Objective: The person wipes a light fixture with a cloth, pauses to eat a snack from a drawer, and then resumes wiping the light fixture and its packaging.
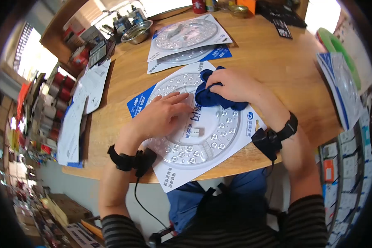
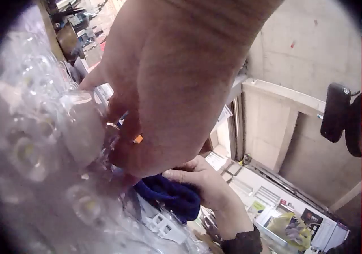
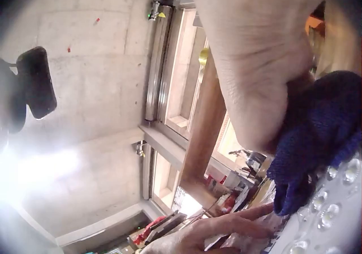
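A round LED light panel in a clear blister pack lies on its white-and-blue card at the table's front edge. My right hand grips a bunched dark blue cloth against the pack's upper right part. In the right wrist view the cloth covers some of the clear lens bumps. My left hand rests on the left half of the pack, its fingers loosely bent and pointing towards the cloth. Between the hands, printed blue characters show through the plastic.
Two similar light packs lie overlapped farther back. A metal bowl and bottles stand at the back left. More flat packs lie along the left edge, and another pack on the right edge. The wooden table carries all these.
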Available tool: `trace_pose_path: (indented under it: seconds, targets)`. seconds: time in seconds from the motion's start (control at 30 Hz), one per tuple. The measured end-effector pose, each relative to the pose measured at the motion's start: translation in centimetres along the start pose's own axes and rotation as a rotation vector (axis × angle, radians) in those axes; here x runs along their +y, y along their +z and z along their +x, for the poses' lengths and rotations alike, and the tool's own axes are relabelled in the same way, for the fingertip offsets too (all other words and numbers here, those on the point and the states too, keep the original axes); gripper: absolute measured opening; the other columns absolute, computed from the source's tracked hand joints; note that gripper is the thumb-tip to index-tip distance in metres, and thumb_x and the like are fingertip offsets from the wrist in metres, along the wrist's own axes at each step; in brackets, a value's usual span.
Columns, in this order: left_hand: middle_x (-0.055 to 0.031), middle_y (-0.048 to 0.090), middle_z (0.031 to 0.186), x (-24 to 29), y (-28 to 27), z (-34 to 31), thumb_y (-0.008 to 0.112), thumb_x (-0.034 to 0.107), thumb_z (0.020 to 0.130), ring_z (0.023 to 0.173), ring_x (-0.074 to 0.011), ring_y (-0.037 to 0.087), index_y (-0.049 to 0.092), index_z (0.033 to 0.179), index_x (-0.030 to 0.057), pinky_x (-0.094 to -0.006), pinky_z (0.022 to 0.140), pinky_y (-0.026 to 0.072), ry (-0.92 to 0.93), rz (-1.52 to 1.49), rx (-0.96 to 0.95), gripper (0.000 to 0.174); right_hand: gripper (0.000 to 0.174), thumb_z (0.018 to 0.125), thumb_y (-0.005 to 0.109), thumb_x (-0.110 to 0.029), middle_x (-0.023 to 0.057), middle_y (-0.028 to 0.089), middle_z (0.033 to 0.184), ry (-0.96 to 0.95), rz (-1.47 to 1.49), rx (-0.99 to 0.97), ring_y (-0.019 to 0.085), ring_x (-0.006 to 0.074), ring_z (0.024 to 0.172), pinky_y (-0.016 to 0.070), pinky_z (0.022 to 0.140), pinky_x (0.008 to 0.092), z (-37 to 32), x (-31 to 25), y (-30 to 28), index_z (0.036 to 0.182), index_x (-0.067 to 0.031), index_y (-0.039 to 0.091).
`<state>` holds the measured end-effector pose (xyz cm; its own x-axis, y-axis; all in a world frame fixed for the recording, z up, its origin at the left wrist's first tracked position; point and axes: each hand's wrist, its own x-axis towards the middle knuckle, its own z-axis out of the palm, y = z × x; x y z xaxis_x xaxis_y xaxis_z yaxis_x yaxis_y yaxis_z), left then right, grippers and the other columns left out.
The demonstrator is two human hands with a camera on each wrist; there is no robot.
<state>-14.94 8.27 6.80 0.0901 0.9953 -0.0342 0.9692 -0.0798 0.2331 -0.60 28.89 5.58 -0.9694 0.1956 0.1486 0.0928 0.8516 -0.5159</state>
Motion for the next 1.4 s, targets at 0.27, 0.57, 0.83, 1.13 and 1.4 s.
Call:
trace_pose_path:
  seconds: [0.27,0.57,0.83,1.13,1.4]
  targets:
    - [-0.0179,0.045,0.137,-0.7,-0.7,-1.6,0.073,0.013,0.072,0.132,-0.0320,0.038,0.054,0.125,0.0106,-0.0396,0.106,0.0337,-0.172,-0.169,0.126,0.056,0.025,0.077,0.063,-0.015,0.0036,0.062,0.106,-0.181,-0.286,-0.133,0.054,0.0240,0.103,0.0467,0.082,0.0384,-1.0,-2.2,1.3,0.101,-0.0127,0.070]
    - [-0.0155,0.034,0.146,-3.8,-0.1,-3.4,0.082,0.029,0.068,0.139,-0.0256,0.025,0.036,0.140,0.0023,-0.0360,0.112,0.0225,-0.227,-0.397,0.052,0.089,0.032,0.078,0.060,-0.007,0.0044,0.059,0.117,-0.199,-0.279,-0.196,0.051,0.0219,0.107,0.0391,0.089,0.0356,-1.1,-3.6,1.9,0.108,-0.0135,0.069]
    - [-0.0149,0.036,0.146,-3.7,0.3,-3.5,0.082,0.028,0.067,0.138,-0.0271,0.028,0.037,0.140,0.0030,-0.0362,0.112,0.0249,-0.245,-0.382,0.087,0.089,0.031,0.077,0.059,-0.006,0.0091,0.060,0.105,-0.377,-0.176,-0.298,0.054,0.0257,0.105,0.0444,0.086,0.0385,-1.7,-5.5,2.5,0.105,-0.0164,0.069]
    - [-0.0174,0.037,0.144,-3.6,0.6,-3.6,0.081,0.023,0.067,0.136,-0.0283,0.032,0.039,0.139,0.0069,-0.0357,0.110,0.0281,-0.258,-0.404,0.131,0.085,0.033,0.081,0.056,-0.008,0.0065,0.057,0.109,-0.286,-0.460,0.058,0.050,0.0231,0.109,0.0414,0.088,0.0384,0.2,-2.4,4.1,0.111,-0.0162,0.067]
    - [-0.0143,0.034,0.146,-4.6,0.9,-4.0,0.083,0.031,0.066,0.139,-0.0270,0.025,0.035,0.142,0.0070,-0.0381,0.113,0.0221,-0.209,-0.403,0.084,0.093,0.037,0.080,0.056,-0.008,0.0108,0.041,0.140,-0.260,-0.594,0.012,0.036,0.0262,0.128,0.0312,0.101,0.0444,2.6,-2.4,3.7,0.115,-0.0172,0.066]
